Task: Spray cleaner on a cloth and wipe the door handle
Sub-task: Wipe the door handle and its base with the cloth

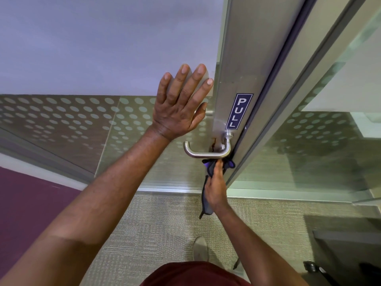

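Observation:
A brushed-metal lever door handle [204, 154] sticks out from the door's metal stile [243, 65], just below a blue PULL sticker [239, 111]. My right hand [216, 187] grips a dark purple-grey cloth [207, 200] and holds its bunched top up against the underside of the handle near the stile; the cloth's tail hangs down past my wrist. My left hand [181, 104] lies flat with fingers spread on the frosted glass of the door, above and left of the handle. No spray bottle is in view.
The door's glass panel [82, 58] carries a dotted frosted band. A fixed glass wall [329, 141] stands to the right of the door frame. Beige carpet [156, 223] covers the floor, with a purple patch at the left, my shoe [201, 248] below, and dark objects at bottom right.

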